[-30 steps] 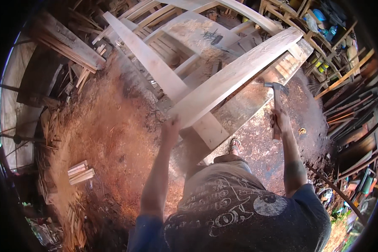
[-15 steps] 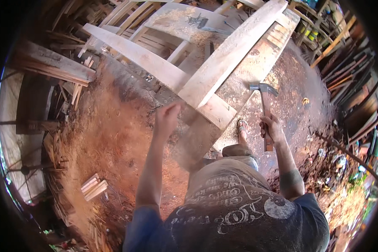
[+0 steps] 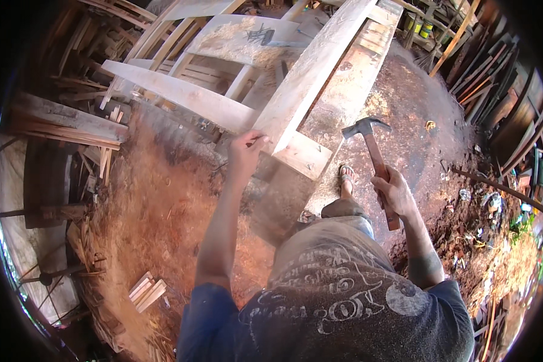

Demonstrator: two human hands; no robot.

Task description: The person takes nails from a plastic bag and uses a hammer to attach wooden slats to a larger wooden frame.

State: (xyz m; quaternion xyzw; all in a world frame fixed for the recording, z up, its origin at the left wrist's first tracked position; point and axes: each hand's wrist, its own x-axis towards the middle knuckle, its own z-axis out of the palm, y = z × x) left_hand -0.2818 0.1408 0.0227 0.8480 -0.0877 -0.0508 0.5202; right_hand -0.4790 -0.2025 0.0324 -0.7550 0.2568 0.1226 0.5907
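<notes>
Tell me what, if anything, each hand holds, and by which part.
The right hand holds the hammer by the lower part of its wooden handle. The left hand is beside the long pale board; whether it holds anything cannot be told.

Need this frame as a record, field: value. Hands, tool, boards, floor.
left hand: left hand curled at the long board's near end; contact or anything held unclear
right hand: right hand gripping hammer by its handle
hammer pose: head up-frame of the hand, claw toward picture right
boards: long board slanting up-right, overlapping a tapered board that runs up-left
floor: reddish brown; cut wood pieces at lower left; sandalled foot right of the boards
</notes>
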